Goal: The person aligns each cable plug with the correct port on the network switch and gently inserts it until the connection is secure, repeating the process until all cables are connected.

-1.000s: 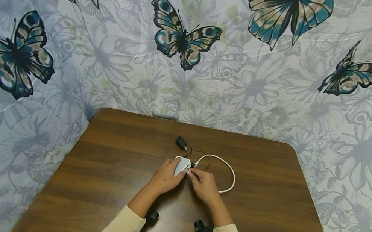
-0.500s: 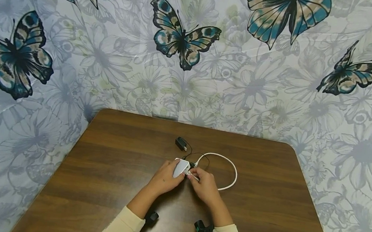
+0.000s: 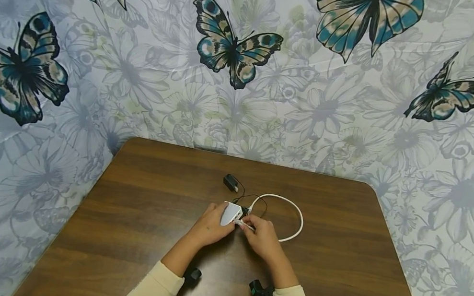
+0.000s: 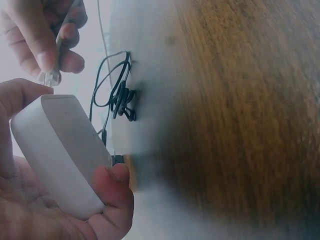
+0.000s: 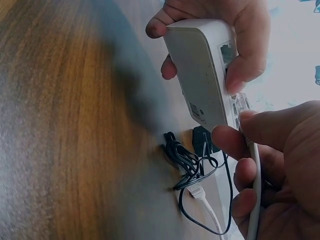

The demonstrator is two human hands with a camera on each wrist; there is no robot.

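Observation:
My left hand (image 3: 211,226) grips a small white router (image 3: 231,214) by its edges and holds it tilted above the table. A row of ports runs along one narrow side of the router (image 5: 200,75), as the right wrist view shows. My right hand (image 3: 261,237) pinches the clear plug (image 5: 241,102) of a white network cable (image 3: 301,221) between thumb and forefinger. That plug is right at a port; whether it sits inside, I cannot tell. In the left wrist view, my left fingertip is close beside the plug (image 4: 50,78). Part of the cable (image 5: 254,190) runs through my right palm.
Behind the router, a black power adapter (image 3: 231,182) lies on the brown wooden table (image 3: 151,182). Its thin black cord (image 5: 182,160) is bundled near the router. The cable's other plug (image 5: 196,191) lies beside that bundle. A butterfly-patterned cloth (image 3: 240,119) hangs behind the table.
The white cable's loop has shifted slightly outward to the right. The router and the plug have come a little nearer to me. Both hands stay almost in place.

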